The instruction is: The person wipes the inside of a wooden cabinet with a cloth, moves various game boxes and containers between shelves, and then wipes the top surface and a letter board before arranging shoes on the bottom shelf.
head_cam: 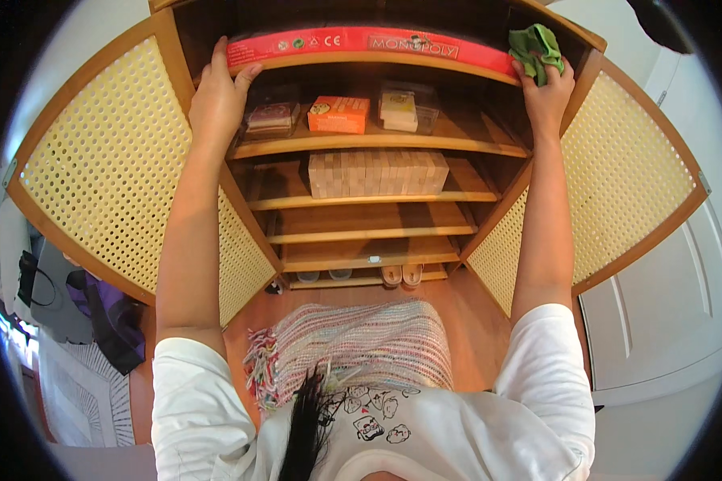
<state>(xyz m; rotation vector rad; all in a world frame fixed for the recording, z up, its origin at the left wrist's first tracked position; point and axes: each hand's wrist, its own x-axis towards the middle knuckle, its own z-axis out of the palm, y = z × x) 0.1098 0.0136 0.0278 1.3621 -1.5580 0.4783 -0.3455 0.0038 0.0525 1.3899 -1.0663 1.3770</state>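
Note:
A red Monopoly box (349, 45) lies flat on the top shelf of an open wooden cabinet, its long side facing me. At the box's left end is my left hand (219, 96), fingers on the box and thumb at its front edge. My right hand (544, 90) is at the right end, holding a crumpled green cloth (534, 51) against the box and the cabinet side. One shelf lower are an orange box (339, 114), a clear case with cards (399, 111) and another clear case (271, 118). Wooden blocks (378, 174) stand in a row beneath them.
Cabinet doors with woven panels stand open at left (108, 156) and right (626, 174). Slippers (402, 275) rest on the bottom shelf. A striped fringed rug (367, 343) lies on the wooden floor. A white door (662, 300) is at the right.

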